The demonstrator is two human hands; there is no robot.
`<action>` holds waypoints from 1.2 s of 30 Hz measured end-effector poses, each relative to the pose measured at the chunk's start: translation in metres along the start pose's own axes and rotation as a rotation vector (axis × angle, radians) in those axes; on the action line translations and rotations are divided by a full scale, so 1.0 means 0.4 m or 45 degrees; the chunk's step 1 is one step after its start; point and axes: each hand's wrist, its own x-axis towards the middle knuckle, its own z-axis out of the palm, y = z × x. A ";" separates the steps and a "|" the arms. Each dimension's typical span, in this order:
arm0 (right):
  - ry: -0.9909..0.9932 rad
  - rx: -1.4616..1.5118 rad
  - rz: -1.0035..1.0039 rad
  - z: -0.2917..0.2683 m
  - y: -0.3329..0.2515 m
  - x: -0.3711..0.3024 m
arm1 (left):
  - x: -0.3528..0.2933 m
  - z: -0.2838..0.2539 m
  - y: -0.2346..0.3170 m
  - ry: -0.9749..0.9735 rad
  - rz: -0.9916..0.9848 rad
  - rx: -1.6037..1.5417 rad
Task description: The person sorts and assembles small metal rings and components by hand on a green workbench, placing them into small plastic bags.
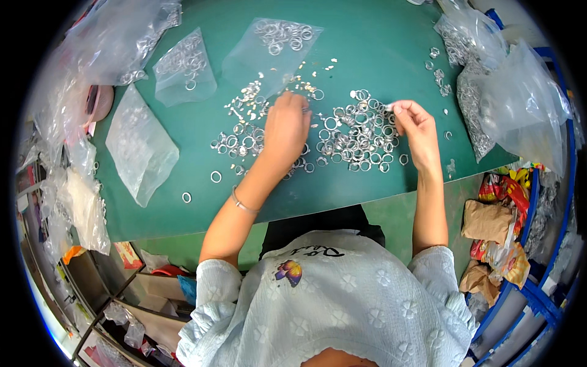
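A heap of silver metal rings (361, 131) lies on the green table, between my two hands. My left hand (286, 128), slightly blurred, reaches over the heap's left part with its fingers curled down; what they hold, if anything, is hidden. Under and beside that hand lie more loose rings (247, 140) and a scatter of small pale flakes (244, 101). At the heap's right edge my right hand (419, 128) is closed in a pinch of thumb and forefinger. A small whitish piece (389, 107) shows at its fingertips, too small to name.
Clear bags with rings (284, 37) (186, 61) lie at the table's far side. A flat clear bag (143, 147) lies at left. Full bags (477, 110) crowd the right edge, near a few loose rings (440, 79). Blue shelving (544, 306) stands at right.
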 end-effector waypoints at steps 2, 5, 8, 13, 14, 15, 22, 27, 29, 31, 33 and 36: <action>0.074 -0.170 -0.084 -0.016 0.036 -0.020 | -0.002 -0.015 0.015 0.110 -0.040 -0.190; 0.091 -0.647 -0.311 -0.003 0.024 -0.051 | -0.024 -0.057 0.058 -0.118 -0.677 -0.994; -0.136 -0.828 -0.492 0.053 0.006 -0.060 | -0.059 -0.063 0.085 -0.195 -0.677 -1.237; -0.020 -0.956 -0.556 0.050 0.032 -0.046 | -0.107 -0.065 0.087 -0.535 -0.742 -1.371; 0.019 -0.908 -0.500 0.044 0.029 -0.046 | -0.111 -0.061 0.085 -0.547 -0.790 -1.464; 0.050 -0.899 -0.419 0.032 0.022 -0.043 | -0.111 -0.059 0.088 -0.561 -0.834 -1.562; 0.013 -0.193 -0.052 -0.026 0.045 -0.045 | -0.089 0.015 0.159 -0.397 0.059 -0.214; -0.179 0.437 0.220 -0.064 0.024 -0.065 | -0.092 0.012 0.124 -0.285 0.091 -0.031; -0.272 0.728 0.277 -0.056 0.028 -0.083 | -0.091 -0.003 0.117 -0.179 0.101 0.005; -0.278 0.722 0.379 -0.027 0.024 -0.104 | -0.092 -0.032 0.151 -0.257 -0.095 -0.275; -0.389 0.511 0.245 -0.006 0.028 -0.124 | -0.102 -0.038 0.171 -0.418 -0.321 -0.701; -0.555 0.105 0.027 0.058 0.009 -0.150 | -0.126 -0.027 0.176 -0.667 -0.557 -1.197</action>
